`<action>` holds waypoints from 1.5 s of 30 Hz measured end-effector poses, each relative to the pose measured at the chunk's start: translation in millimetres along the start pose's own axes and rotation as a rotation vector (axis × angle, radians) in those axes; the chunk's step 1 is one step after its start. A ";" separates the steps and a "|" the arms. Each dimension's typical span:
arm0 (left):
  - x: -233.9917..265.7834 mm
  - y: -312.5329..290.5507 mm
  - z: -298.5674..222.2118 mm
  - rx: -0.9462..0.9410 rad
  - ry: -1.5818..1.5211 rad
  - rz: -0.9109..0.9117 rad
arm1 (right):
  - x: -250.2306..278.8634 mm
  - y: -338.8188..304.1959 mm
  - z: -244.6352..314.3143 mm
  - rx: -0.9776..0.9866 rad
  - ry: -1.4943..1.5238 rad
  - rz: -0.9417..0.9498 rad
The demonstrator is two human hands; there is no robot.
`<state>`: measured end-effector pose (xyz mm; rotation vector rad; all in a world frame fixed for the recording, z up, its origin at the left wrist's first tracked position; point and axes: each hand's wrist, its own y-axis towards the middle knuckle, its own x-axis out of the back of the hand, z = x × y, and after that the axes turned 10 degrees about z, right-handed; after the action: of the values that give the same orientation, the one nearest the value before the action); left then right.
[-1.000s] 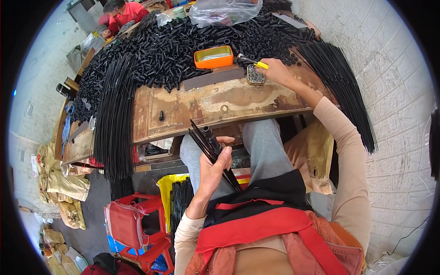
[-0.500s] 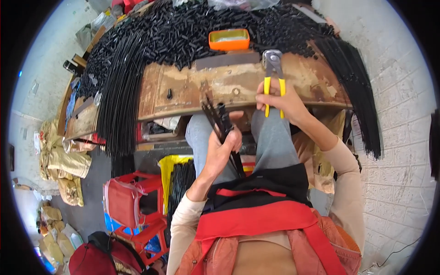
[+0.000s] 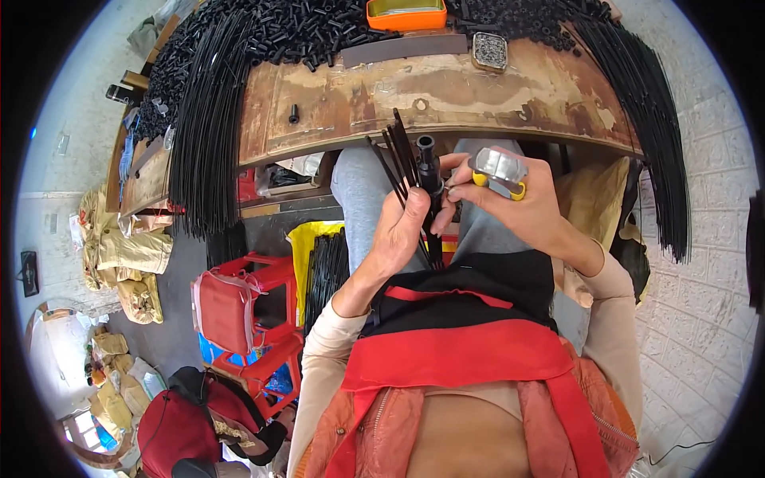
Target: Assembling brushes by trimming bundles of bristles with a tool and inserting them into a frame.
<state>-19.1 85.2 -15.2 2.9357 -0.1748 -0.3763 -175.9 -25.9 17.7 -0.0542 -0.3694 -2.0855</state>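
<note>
Off to the left of both hands, a long bundle of black rods [image 3: 203,127] overhangs the edge of the wooden table [image 3: 335,99]. Beyond the left hand and to its left, a short black tube [image 3: 294,114] sits on the wood. The left hand [image 3: 398,235] is closed round several thin rods [image 3: 402,151] and a thicker black pipe [image 3: 428,163], which is between the two hands, above the lap. The right hand [image 3: 530,211] has its thumb and fingertips brought narrow at the pipe's side, with yellow-handled pliers [image 3: 500,166] tucked in its grip; whether the pinch holds anything is too small to tell. Beyond the right hand sits a tin [image 3: 488,68] of small bits.

The pipe could turn or slip if the left hand's shared grip loosens; the pliers could drop while the fingertips are busy. The pipe's long axis runs nearly straight away from the person, open end towards the table.
</note>
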 end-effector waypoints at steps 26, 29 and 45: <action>13.9 10.4 3.7 -0.006 -0.222 0.089 | 21.1 12.5 36.3 -0.304 -0.206 0.234; 19.4 12.7 4.2 -0.015 -0.253 0.039 | 25.3 -7.1 56.0 -0.611 -0.117 0.364; 20.2 3.5 7.9 0.000 -0.189 0.167 | 46.1 -2.9 72.7 -0.696 -0.163 0.702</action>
<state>-2.2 77.7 -26.9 2.8554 -0.4414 -0.6266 -210.4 -42.4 94.9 -0.6713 0.2725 -1.4196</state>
